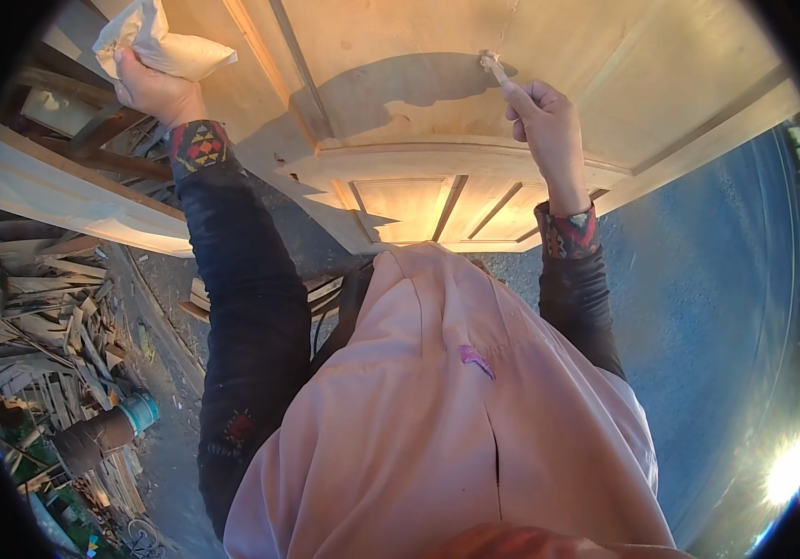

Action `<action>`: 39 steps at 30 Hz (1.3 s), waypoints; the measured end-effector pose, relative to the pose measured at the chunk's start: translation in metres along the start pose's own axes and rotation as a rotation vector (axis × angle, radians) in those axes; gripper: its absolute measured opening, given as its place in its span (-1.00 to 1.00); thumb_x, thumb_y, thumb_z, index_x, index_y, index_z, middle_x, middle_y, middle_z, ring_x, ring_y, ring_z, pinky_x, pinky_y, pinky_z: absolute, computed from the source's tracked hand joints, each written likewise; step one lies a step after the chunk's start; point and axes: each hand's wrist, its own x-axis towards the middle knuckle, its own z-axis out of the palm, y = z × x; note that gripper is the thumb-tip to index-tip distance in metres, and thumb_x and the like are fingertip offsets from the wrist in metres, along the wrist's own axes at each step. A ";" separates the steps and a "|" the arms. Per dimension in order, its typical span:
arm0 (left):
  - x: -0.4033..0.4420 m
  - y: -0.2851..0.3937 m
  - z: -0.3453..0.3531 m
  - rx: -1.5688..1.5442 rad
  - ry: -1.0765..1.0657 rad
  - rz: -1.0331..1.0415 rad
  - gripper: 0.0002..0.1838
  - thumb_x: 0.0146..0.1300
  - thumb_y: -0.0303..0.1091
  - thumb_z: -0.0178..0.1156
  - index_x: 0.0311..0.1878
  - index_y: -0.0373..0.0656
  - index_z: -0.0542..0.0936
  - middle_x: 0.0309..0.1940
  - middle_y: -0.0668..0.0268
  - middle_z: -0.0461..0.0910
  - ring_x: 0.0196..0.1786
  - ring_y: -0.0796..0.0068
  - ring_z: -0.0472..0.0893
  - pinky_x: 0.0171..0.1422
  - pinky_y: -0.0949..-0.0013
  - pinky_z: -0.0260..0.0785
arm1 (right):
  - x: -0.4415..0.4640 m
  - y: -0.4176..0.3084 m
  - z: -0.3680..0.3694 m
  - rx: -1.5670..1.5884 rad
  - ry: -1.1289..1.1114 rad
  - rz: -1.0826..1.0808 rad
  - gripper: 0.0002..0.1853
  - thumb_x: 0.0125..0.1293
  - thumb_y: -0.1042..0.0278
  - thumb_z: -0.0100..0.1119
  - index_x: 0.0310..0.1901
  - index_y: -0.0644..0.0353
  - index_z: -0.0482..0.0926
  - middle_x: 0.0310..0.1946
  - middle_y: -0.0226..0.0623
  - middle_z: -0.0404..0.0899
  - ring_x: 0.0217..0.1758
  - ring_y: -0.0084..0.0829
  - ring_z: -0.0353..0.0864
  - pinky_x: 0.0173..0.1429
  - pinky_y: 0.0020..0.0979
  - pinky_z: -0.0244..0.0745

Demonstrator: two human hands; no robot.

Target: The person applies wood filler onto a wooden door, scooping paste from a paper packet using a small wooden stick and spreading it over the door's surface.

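My left hand (157, 91) is closed around a plastic bag (190, 54) of pale, cream-coloured material at the upper left. My right hand (549, 130) pinches a small pale stick (498, 74), its tip carrying a light paste-like lump. That tip is at the face of a panelled wooden door (595, 47), and looks to touch it. A faint pale line runs up the panel from this spot. The shadow of my arm and head falls across the wood beside it.
Scrap wood (74, 307) lies heaped on the ground at left, near a brown cylinder with a blue-green end (139, 410). A pale board (92, 200) leans at the door's left side. Grey pavement (689, 307) stretches to the right, with low sun glaring.
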 end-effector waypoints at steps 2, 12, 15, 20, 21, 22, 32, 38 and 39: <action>-0.001 0.003 0.001 0.035 -0.017 0.024 -0.64 0.25 -0.19 0.03 -0.20 -0.38 0.52 -0.25 0.22 0.52 -0.23 0.41 0.55 -0.17 0.33 0.43 | 0.002 -0.015 -0.008 -0.031 0.011 -0.039 -0.69 0.28 0.13 0.20 -0.40 0.25 0.58 -0.64 -0.51 0.47 -0.63 -0.72 0.38 -0.52 -0.62 0.29; 0.007 -0.009 -0.009 0.208 -0.095 0.164 -0.63 0.24 -0.20 0.05 -0.18 -0.40 0.52 -0.21 0.19 0.52 -0.20 0.39 0.55 -0.14 0.33 0.44 | 0.021 -0.016 -0.007 0.027 0.051 -0.104 -0.66 0.25 0.08 0.24 -0.43 0.23 0.58 -0.62 -0.50 0.49 -0.61 -0.70 0.37 -0.49 -0.61 0.31; 0.005 -0.008 -0.009 0.144 -0.057 0.084 -0.63 0.23 -0.20 0.05 -0.18 -0.41 0.52 -0.21 0.19 0.52 -0.19 0.39 0.55 -0.14 0.33 0.44 | 0.016 -0.003 -0.010 -0.027 0.023 -0.073 -0.66 0.24 0.07 0.25 -0.39 0.23 0.60 -0.62 -0.50 0.49 -0.60 -0.70 0.36 -0.48 -0.61 0.30; 0.000 0.001 -0.002 0.050 -0.066 0.061 -0.64 0.23 -0.21 0.04 -0.18 -0.41 0.52 -0.21 0.19 0.52 -0.20 0.39 0.55 -0.16 0.33 0.43 | 0.026 -0.030 -0.020 -0.103 0.091 -0.255 -0.66 0.20 0.06 0.29 -0.40 0.24 0.62 -0.62 -0.48 0.52 -0.56 -0.70 0.41 -0.45 -0.60 0.33; -0.001 0.002 0.000 0.032 -0.055 0.044 -0.64 0.23 -0.21 0.04 -0.18 -0.41 0.52 -0.21 0.19 0.52 -0.20 0.39 0.55 -0.16 0.33 0.43 | 0.029 -0.033 -0.020 -0.123 0.114 -0.297 -0.66 0.20 0.06 0.29 -0.41 0.24 0.63 -0.62 -0.48 0.52 -0.55 -0.70 0.42 -0.44 -0.60 0.34; -0.001 0.003 0.001 0.013 -0.041 0.028 -0.64 0.23 -0.21 0.04 -0.18 -0.41 0.52 -0.21 0.19 0.52 -0.20 0.39 0.55 -0.15 0.33 0.43 | 0.030 -0.034 -0.021 -0.152 0.128 -0.284 -0.66 0.19 0.06 0.30 -0.41 0.24 0.63 -0.62 -0.48 0.53 -0.55 -0.70 0.42 -0.44 -0.59 0.34; -0.003 0.005 0.004 0.003 0.046 0.000 -0.64 0.22 -0.22 0.07 -0.16 -0.41 0.51 -0.22 0.18 0.52 -0.20 0.39 0.55 -0.14 0.32 0.44 | 0.025 -0.042 -0.029 -0.043 0.106 -0.166 -0.65 0.21 0.06 0.27 -0.46 0.23 0.62 -0.66 -0.50 0.48 -0.55 -0.71 0.43 -0.45 -0.61 0.33; 0.005 -0.006 -0.005 0.084 -0.053 0.087 -0.64 0.23 -0.21 0.06 -0.16 -0.39 0.52 -0.21 0.18 0.52 -0.20 0.38 0.55 -0.16 0.32 0.45 | 0.030 -0.031 -0.012 -0.009 0.118 -0.162 -0.67 0.24 0.08 0.25 -0.46 0.21 0.59 -0.63 -0.50 0.48 -0.58 -0.71 0.40 -0.47 -0.63 0.30; 0.005 -0.007 -0.006 0.096 -0.053 0.089 -0.65 0.23 -0.21 0.05 -0.17 -0.39 0.52 -0.21 0.18 0.52 -0.20 0.38 0.55 -0.16 0.32 0.45 | 0.028 -0.017 -0.010 -0.005 0.102 -0.142 -0.65 0.23 0.05 0.25 -0.46 0.22 0.60 -0.64 -0.49 0.49 -0.58 -0.70 0.43 -0.47 -0.61 0.31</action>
